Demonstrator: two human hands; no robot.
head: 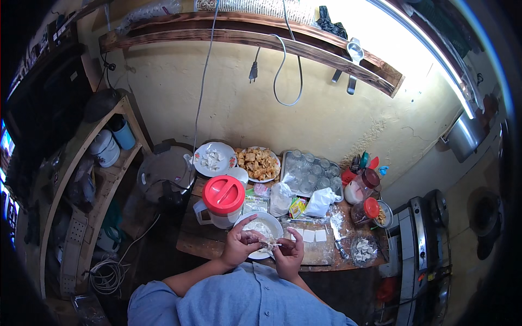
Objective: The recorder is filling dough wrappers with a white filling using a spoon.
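Between the fingertips of my left hand (pixel 240 242) and my right hand (pixel 289 254) is a small pale piece of dough (pixel 269 243), pinched from both sides. It is held over a white plate (pixel 239 223) with a whitish floury filling or powder in it. To the right, several white dough squares (pixel 308 236) lie on a floured board (pixel 316 257). A knife (pixel 337 234) rests beside the board's right edge. Farther right, a clear bowl (pixel 364 250) holds folded white pieces. Similar pieces lie on a flowered plate (pixel 202 168) at the back left.
A pitcher with a red lid (pixel 223 194) stands left of the plate. Behind are a plate of fried pieces (pixel 258 163), a tray of glasses (pixel 312 173) and white bags (pixel 320 202). Red-lidded jars (pixel 365 210) stand at the right. A cord hangs from the shelf (pixel 244 37).
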